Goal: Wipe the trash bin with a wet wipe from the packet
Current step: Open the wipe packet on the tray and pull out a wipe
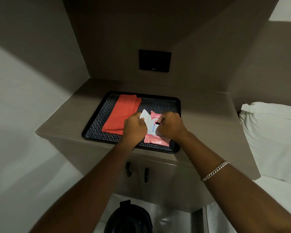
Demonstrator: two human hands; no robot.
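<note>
Both hands busy at the pink wet wipe packet (155, 139): left hand (135, 125) pinching the white flip lid (145, 117) open, right hand (170, 126) curled at the opening, hold unclear. Still getting a wipe out. Next: pull one free, then down to the black trash bin (129, 219).

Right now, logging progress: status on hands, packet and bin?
Left hand holds lid open; right hand pinching at the opening. Wipe packet on tray. Trash bin below, untouched. Nothing blocking.
</note>
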